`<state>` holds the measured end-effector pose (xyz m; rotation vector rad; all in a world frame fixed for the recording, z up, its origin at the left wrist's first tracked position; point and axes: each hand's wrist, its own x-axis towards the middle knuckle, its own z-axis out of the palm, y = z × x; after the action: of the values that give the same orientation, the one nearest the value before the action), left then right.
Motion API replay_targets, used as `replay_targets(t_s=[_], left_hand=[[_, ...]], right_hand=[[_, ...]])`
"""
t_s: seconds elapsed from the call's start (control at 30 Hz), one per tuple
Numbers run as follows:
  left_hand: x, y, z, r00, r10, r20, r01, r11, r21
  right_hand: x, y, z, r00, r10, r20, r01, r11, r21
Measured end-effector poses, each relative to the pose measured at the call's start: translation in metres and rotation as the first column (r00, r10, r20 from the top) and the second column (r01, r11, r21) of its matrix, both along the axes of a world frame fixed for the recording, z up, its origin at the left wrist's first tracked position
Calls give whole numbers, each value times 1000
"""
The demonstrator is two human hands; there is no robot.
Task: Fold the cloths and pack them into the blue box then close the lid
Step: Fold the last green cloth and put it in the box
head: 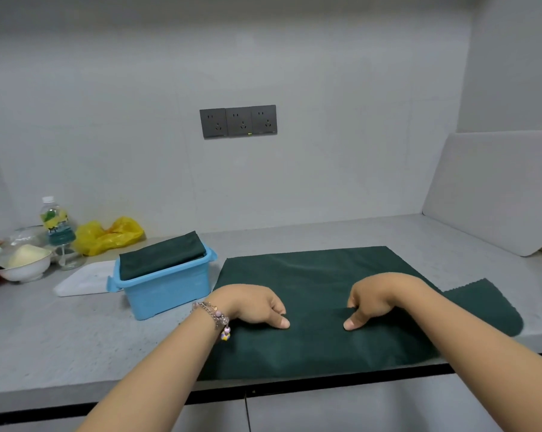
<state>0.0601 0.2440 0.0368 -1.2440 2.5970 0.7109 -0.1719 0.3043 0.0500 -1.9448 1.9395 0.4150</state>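
A dark green cloth [319, 275] lies spread flat on the grey counter [76, 344] in front of me. A second green layer [485, 307] with a zigzag edge sticks out at its right. My left hand [254, 302] and my right hand [379, 297] rest on the cloth's middle, fingers curled under and thumb tips pressing on the fabric. No lifted fold shows between them. To the left stands the open blue box [170, 291], with a folded green cloth [162, 255] lying on top of it. Its white lid [82, 279] lies flat behind the box on the left.
At the far left stand a white bowl [26, 265], a drink bottle [56, 219] and a yellow plastic bag [107, 233]. A white board [494, 188] leans against the right wall. Wall sockets [238, 121] sit above. The counter's front edge [294, 385] runs just below the cloth.
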Motion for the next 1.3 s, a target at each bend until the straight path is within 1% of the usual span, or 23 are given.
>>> replay_targets(t_s=[0.07,0.1,0.17,0.2,0.3,0.37,0.5,0.57,0.67,0.73,0.8,0.87,0.93,1.0,1.07,1.13,1.2,1.3], left_hand=[[-8,-10,-4,999,42,30,-35,978,-203],[-13,-15,-8,996,82,19,-73,955,-287],[-20,-24,-21,986,164,-14,-156,901,-406],[-23,-29,-28,981,190,-33,-185,877,-444],[-29,-47,-47,971,220,-98,-238,817,-526],[-31,-57,-57,964,229,-134,-264,779,-568],[-33,-74,-74,968,194,-158,-250,717,-651],[-33,-81,-81,972,174,-159,-235,696,-679],[-34,-88,-83,975,191,-117,-217,675,-705],[-37,-91,-79,972,235,-25,-172,632,-756],[-38,-95,-77,949,311,61,-142,589,-795],[-38,-95,-78,915,394,83,-176,577,-798],[-39,-97,-81,897,438,57,-236,584,-776],[-37,-102,-85,913,407,-18,-295,629,-719],[-31,-108,-89,930,337,-149,-355,709,-609],[-27,-113,-92,922,300,-246,-386,773,-503],[-25,-117,-95,923,286,-259,-380,791,-480],[-25,-119,-97,921,289,-261,-386,772,-506]], right_hand=[[4,-14,-3,1000,-18,-3,18,992,-121],[6,-22,-7,999,-33,-23,28,978,-204],[11,-37,-22,992,-80,-96,39,930,-365],[13,-45,-31,988,-94,-125,34,908,-417],[9,-68,-58,981,-97,-167,-5,852,-523],[7,-78,-71,983,-91,-157,-21,803,-596],[0,-94,-91,984,-102,-148,-38,686,-726],[-2,-99,-96,986,-100,-134,-37,651,-758],[0,-104,-103,985,-98,-141,-48,631,-775],[1,-102,-104,982,-128,-140,-29,629,-777],[2,-104,-105,981,-147,-128,-8,626,-779],[2,-105,-106,981,-158,-113,11,626,-780],[0,-106,-106,982,-162,-96,25,620,-784],[-1,-107,-107,985,-156,-81,34,620,-784],[-3,-108,-106,988,-141,-64,38,623,-781],[-6,-108,-106,989,-132,-70,30,632,-774],[-8,-108,-106,986,-145,-76,36,644,-764],[-8,-112,-107,983,-178,-47,85,665,-742]])
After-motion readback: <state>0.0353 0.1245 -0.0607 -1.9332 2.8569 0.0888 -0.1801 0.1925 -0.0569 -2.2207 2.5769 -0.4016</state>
